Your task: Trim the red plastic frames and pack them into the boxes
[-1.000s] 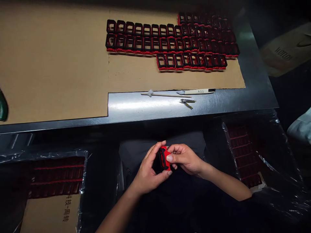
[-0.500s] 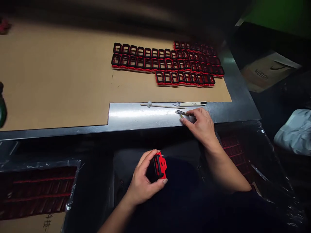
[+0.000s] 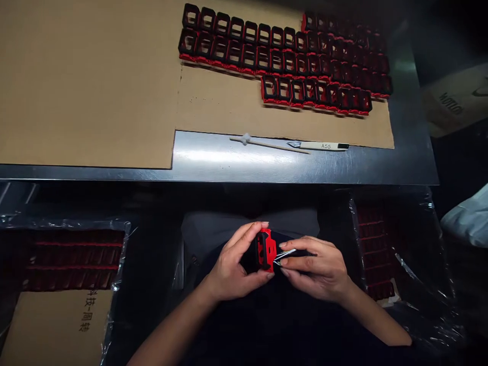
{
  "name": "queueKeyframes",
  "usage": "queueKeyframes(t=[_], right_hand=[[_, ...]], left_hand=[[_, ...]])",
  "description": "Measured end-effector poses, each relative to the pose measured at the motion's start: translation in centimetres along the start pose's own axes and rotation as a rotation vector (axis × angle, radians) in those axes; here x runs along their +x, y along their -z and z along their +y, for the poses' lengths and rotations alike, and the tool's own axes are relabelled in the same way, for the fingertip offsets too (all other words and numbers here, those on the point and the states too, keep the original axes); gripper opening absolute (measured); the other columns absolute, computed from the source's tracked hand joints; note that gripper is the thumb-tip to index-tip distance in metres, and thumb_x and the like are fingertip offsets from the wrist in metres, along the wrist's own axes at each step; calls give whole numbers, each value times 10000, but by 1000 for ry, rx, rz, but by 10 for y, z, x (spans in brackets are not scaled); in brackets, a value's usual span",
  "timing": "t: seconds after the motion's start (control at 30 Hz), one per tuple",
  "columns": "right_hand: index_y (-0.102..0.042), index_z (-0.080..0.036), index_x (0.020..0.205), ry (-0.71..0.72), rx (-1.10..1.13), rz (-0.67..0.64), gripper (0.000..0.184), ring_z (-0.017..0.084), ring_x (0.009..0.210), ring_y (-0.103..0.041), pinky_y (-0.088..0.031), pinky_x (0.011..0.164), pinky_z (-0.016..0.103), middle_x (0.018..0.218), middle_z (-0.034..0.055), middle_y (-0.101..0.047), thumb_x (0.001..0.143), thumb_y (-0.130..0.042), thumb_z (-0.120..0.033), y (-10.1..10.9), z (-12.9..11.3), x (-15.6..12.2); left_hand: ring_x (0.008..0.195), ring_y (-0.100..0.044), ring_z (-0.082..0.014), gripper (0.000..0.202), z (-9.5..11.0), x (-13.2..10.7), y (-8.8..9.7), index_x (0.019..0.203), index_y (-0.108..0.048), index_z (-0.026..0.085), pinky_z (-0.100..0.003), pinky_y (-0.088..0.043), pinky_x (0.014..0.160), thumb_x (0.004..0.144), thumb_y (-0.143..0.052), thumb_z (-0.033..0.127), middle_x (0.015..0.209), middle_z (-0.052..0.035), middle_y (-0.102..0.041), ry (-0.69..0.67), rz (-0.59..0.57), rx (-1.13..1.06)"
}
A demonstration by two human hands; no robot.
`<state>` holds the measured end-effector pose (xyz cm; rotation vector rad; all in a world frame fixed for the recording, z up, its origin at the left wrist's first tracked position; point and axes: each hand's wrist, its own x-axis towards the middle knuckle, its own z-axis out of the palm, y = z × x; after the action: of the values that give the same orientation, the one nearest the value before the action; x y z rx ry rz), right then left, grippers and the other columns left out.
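My left hand [image 3: 233, 267] grips a red and black plastic frame [image 3: 270, 250] between thumb and fingers, its red side turned to the right. Against that side, my right hand [image 3: 318, 267] pinches a pair of metal tweezers [image 3: 284, 255], with the slim tips at the frame's lower right edge. Whether the tips touch the plastic I cannot tell. Both hands are over my lap, below the table's front edge. On the table beyond lie a craft knife [image 3: 320, 146] marked A55 and a thin wooden stick [image 3: 274, 146] with a white tuft.
Rows of similar red and black frames [image 3: 263, 58] stand on a cardboard sheet [image 3: 95, 86] over the metal table [image 3: 213, 165]. A plastic-lined box [image 3: 72, 259] of such parts is at lower left, another stack [image 3: 375, 249] at lower right. A paper bag [image 3: 457, 101] stands far right.
My right hand has picked the tweezers up off the metal table and brought them down to the frame in my left hand. The view has tilted downward.
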<state>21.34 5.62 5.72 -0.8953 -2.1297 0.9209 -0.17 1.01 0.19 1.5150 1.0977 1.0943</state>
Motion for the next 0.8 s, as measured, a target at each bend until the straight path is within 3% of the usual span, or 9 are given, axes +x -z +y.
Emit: queueKeyframes(t=[0.17,0.57,0.8], right_hand=[[-748,-168,882,55,-11,-8,70,149,723,-728,-556,599,249,912,89,-757,821,-745,-136,-2,0,1],[-745,-179,936,98,-92,-75,74,146,735,-716,-570,607,253,942,88,-758,870,-713,-178,-1,1,4],[-746,-162,952,91,-195,-106,86,187,885,-751,-638,769,275,1017,126,-761,894,-686,-185,0,-6,2]], left_hand=[[1222,-599,-285,870,0,1,0,1537,-336,257,-454,-540,1017,789,-778,300,1372,-151,-590,-34,6,-4],[1216,-604,-273,853,-3,-4,-2,1534,-344,256,-440,-543,1013,799,-774,308,1359,-149,-587,-21,47,16],[1184,-622,-276,839,-4,-4,-1,1524,-364,280,-446,-556,990,805,-782,391,1329,-144,-590,7,47,24]])
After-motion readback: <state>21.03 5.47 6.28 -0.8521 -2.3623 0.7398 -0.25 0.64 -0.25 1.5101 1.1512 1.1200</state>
